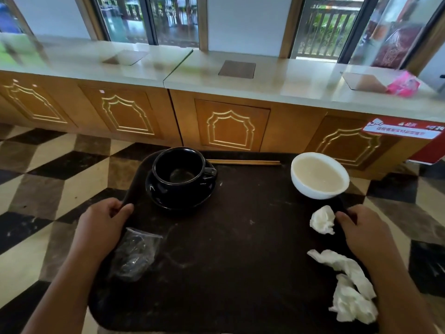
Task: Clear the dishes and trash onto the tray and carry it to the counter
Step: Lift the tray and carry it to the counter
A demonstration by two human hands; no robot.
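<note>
Checkered floor (60,165) beneath; pale-topped surface (289,75) across 12 o'clock, beyond the far edge of the load. Dark tray (228,261) carried level, long axis seemingly 9 to 3 o'clock. Left grip (101,227) clamped on the 9 o'clock rim, right grip (366,235) clamped on the 3 o'clock rim. Aboard: black cup (179,168) on saucer (168,201) at 11, chopsticks (243,162) at 12, white bowl (317,175) at 1, crumpled tissues (322,219) at 3 to 5, plastic bag (134,254) at 8. Likely stage: carry, set-down dead ahead, neither grip nearer.
</note>
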